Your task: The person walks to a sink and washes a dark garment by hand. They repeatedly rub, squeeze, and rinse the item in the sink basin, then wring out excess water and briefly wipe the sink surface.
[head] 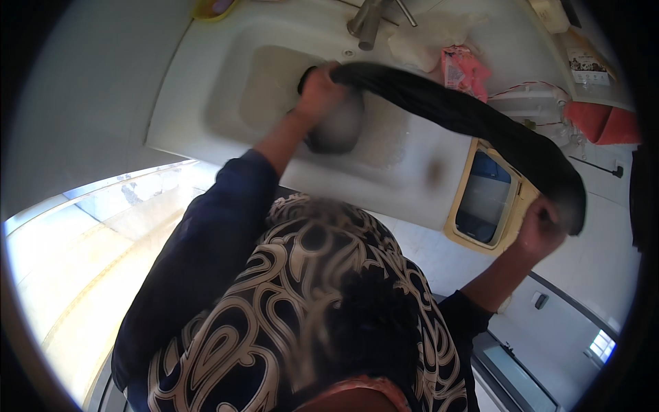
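A long black cloth (458, 105) is stretched between my two hands. My left hand (322, 92) grips one end over the white sink basin (221, 87), where a bunched dark part (337, 129) of cloth hangs blurred below the hand. On the right, my right hand (540, 229) is closed on the other end, which droops past the knuckles, beside a cream-framed top-loading machine (458, 234). The metal faucet (368, 31) stands at the basin's far side.
Behind the cloth lies a pink printed packet (463, 72) near crumpled clear plastic (417, 44). A yellow dish (213, 10) sits at the far left corner. Farther right are a red folded item (602, 123) and a shelf with a printed box (588, 67).
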A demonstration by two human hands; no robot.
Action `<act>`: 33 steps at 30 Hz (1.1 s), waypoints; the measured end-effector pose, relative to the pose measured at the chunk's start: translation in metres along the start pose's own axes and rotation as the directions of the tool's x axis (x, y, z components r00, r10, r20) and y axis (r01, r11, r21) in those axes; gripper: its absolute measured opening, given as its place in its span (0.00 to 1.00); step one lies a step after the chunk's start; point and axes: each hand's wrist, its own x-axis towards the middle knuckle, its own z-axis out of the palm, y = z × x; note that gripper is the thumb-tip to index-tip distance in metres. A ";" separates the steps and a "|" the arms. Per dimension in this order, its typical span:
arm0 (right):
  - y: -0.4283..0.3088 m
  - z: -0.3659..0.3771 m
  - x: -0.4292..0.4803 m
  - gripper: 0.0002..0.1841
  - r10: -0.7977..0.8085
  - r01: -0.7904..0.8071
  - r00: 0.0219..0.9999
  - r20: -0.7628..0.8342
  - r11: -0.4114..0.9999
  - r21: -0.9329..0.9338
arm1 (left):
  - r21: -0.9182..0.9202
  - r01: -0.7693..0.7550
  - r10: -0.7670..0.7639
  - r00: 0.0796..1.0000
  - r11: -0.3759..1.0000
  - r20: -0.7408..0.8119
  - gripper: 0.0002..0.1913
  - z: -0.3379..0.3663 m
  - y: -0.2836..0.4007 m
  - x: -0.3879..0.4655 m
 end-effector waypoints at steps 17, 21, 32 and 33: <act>0.269 -0.108 0.046 0.30 0.325 -0.208 0.944 0.064 0.733 -0.648 | 0.110 0.040 0.010 0.906 0.993 -0.422 0.19 -0.152 0.057 -0.006; 0.326 -0.143 0.049 0.38 0.243 0.113 0.954 0.172 0.242 -0.964 | 0.367 0.008 0.117 0.941 0.930 -0.319 0.30 -0.146 0.013 -0.012; 0.330 -0.136 0.010 0.35 0.751 0.592 0.648 0.129 -0.390 -0.705 | 0.544 -0.419 0.494 0.869 0.727 0.010 0.26 -0.086 -0.009 -0.062; 0.331 -0.137 0.016 0.35 0.716 0.538 0.678 0.168 -0.327 -0.777 | 0.369 -0.438 0.446 0.892 0.819 0.070 0.23 -0.071 -0.010 -0.070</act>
